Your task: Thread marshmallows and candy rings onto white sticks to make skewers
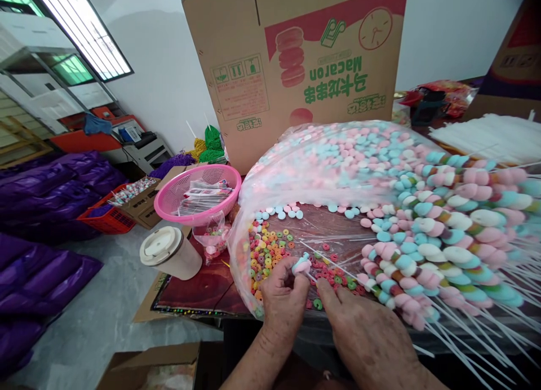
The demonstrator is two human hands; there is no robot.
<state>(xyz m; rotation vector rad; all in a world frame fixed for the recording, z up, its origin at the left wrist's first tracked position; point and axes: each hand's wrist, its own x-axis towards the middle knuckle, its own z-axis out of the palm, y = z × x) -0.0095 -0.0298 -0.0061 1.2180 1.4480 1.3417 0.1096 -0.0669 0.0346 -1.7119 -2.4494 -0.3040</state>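
Observation:
Between the thumb and fingers of my left hand (284,294) is a small cluster of pink and blue marshmallows (302,265). A short length of white stick shows between that cluster and my right hand (363,328), whose fingers are closed around the stick; most of it is hidden. Beneath and left of my hands lie colourful cereal rings (268,249). Another white stick (325,256) slants across just beyond my fingers. To the right is a large pile of marshmallow skewers (448,238), their sticks pointing toward the lower right.
Behind the rings, clear plastic covers loose marshmallows (359,147), with a tall cardboard box (240,35) at the back. Leftward are a pink basket (169,212) of wrappers and a lidded cup (181,260) near the table edge. White sticks (490,133) lie far right.

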